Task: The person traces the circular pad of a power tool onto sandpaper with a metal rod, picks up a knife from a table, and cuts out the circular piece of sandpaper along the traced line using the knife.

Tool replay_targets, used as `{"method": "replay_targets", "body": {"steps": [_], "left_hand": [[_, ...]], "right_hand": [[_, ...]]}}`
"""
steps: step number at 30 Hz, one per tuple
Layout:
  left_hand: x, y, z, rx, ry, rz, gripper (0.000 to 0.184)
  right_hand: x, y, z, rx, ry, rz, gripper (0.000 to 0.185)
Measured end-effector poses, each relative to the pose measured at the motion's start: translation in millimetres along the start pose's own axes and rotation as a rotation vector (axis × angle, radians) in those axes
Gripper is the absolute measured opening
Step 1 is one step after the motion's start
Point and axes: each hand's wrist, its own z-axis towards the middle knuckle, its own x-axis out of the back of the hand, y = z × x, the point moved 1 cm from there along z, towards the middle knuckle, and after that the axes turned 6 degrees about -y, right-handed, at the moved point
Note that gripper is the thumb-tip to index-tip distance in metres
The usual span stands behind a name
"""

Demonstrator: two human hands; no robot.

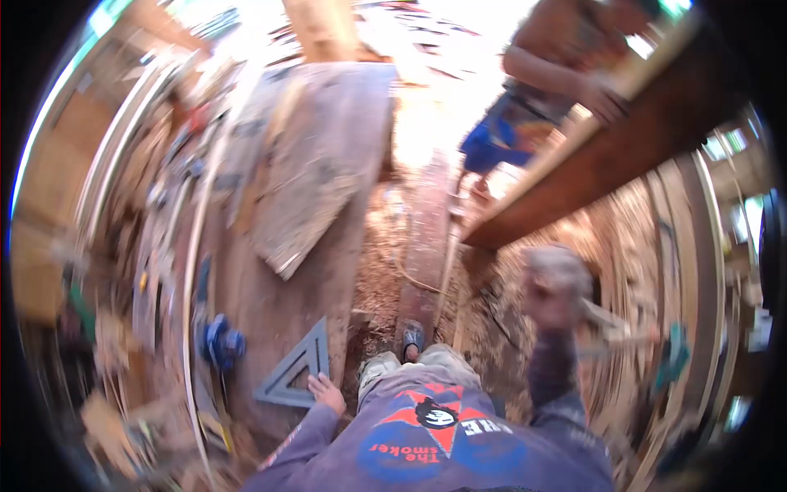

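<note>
1. Reaching low with the left hand (329, 395), unclenched, with fingers loosely extended and slightly apart.
2. Touching with those fingertips the lower right part of a grey triangular square (292, 363).
3. See the square lying flat on the wooden worktop (270, 307), near its close end, to the right of a blue tool (220, 343) and apart from it.
4. Holding the right hand (557, 287) well apart from the square, on the opposite side; too blurred to tell how far closed, or whether gripping anything.
5. Farther along the worktop, see a loose board (307, 217) lying aslant.
6. At upper right, see a co-worker's hand (602, 98) touching the edge of a thick beam (607, 156).
</note>
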Motion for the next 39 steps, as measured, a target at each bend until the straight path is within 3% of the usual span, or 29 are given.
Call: {"method": "replay_targets", "body": {"steps": [2, 3, 5, 7, 9, 10, 11, 12, 13, 14, 16, 23, 28, 30, 32, 33, 36, 39], "left_hand": [[-73, -3, 43, 0.222, 0.811, 0.442, 0.077], [-76, -6, 49, 0.238, 0.893, 0.522, 0.073], [-81, -11, 55, 0.195, 1.014, 0.633, 0.07], [-90, -8, 56, 0.25, 0.877, 0.503, 0.061], [-87, -12, 70, 0.342, 0.724, 0.354, 0.053], [-74, -24, 65, 0.192, 0.422, 0.209, 0.053], [-67, -35, 65, 0.109, 0.211, 0.084, 0.053], [-53, -40, 63, 0.058, 0.124, 0.013, 0.053], [-45, -45, 62, 0.019, 0.067, -0.037, 0.053], [-35, -46, 64, -0.023, 0.029, -0.077, 0.053], [-17, -40, 72, -0.119, -0.029, -0.142, 0.052], [85, 42, 142, -0.523, -0.149, -0.144, 0.052], [142, 118, 175, -0.699, -0.332, -0.015, 0.051], [162, 156, 194, -0.77, -0.406, 0.103, 0.051], [184, 198, 213, -0.845, -0.48, 0.275, 0.05], [196, 217, 219, -0.862, -0.516, 0.362, 0.05], [225, 273, 231, -0.832, -0.621, 0.559, 0.05], [251, 343, 243, -0.585, -0.742, 0.763, 0.05]], "right_hand": [[15, -10, 2, -0.059, -0.005, 0.017, 0.031], [19, -3, -8, -0.12, 0.103, 0.028, 0.031], [18, -5, -32, -0.46, 0.329, 0.059, 0.025], [13, -18, -57, -0.482, 0.101, 0.05, 0.017], [-16, -46, -109, -0.517, -0.309, 0.204, 0.016], [-34, -70, -148, -0.591, -0.484, 0.235, 0.02], [-40, -98, -195, -0.583, -0.887, 0.198, 0.029], [-21, -113, -197, -0.62, -1.333, 0.376, 0.036], [-24, -123, -217, -0.614, -1.643, 0.523, 0.041], [-40, -148, -280, -0.725, -1.341, 0.748, 0.036], [13, -151, -247, -0.97, -0.983, 0.503, 0.032], [73, -131, -289, -1.406, -0.808, -0.045, 0.038], [66, -153, -330, -1.467, -0.568, 0.074, 0.034], [41, -160, -354, -1.224, -0.514, 0.011, 0.037], [40, -151, -349, -1.397, -0.538, -0.007, 0.037], [40, -147, -343, -1.472, -0.609, 0.083, 0.038], [92, -125, -302, -1.601, -0.492, 0.058, 0.029], [112, -109, -309, -1.624, -0.491, -0.05, 0.033]]}}
